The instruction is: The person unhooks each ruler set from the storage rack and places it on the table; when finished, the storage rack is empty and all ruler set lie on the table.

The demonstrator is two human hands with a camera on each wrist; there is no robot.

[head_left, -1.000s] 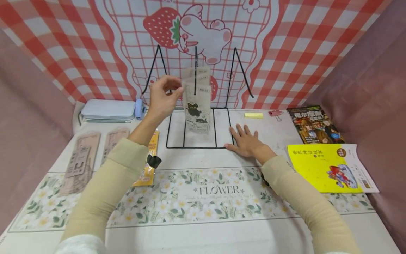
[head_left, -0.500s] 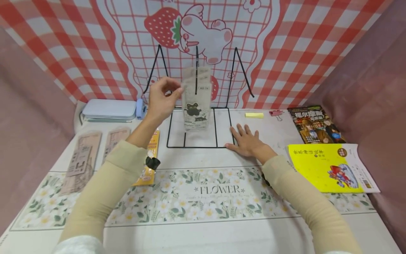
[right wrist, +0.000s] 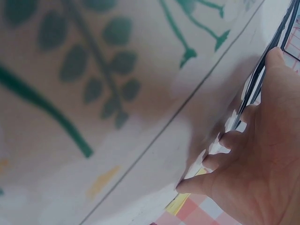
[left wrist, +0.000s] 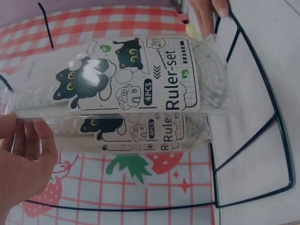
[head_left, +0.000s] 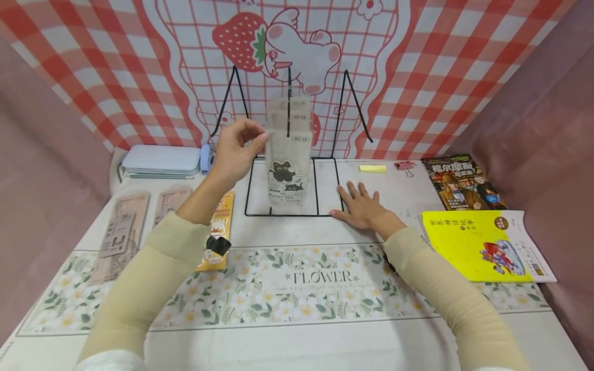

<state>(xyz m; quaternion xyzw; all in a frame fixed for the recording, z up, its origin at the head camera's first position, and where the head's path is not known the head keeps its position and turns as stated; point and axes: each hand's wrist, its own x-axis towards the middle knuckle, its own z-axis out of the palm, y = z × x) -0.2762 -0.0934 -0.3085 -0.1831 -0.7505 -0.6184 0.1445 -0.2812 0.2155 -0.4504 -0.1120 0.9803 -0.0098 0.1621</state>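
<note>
My left hand (head_left: 237, 154) pinches the left edge of the front clear pack, a ruler set (head_left: 289, 165) printed with black cats. In the left wrist view, thumb and fingers hold the edge of that ruler set (left wrist: 126, 77), and another like it shows behind. Several such packs hang one behind the other on the middle prong of a black wire display rack (head_left: 297, 215); whether the front one is still on the prong I cannot tell. Flat on the table lies my right hand (head_left: 364, 207), fingers spread, its thumb and fingertips at the rack's right base bar.
Pink packs (head_left: 116, 234) and an orange pack (head_left: 224, 219) lie left. A pale blue case (head_left: 160, 158) stands behind them. At the right are a yellow sticky pad (head_left: 373, 169), a pink binder clip (head_left: 405, 166), a dark book (head_left: 459, 180) and a yellow book (head_left: 464, 242).
My left hand has come slightly down and nearer with the front ruler set, which now sits lower and further apart from those behind. The right hand stays in place.
</note>
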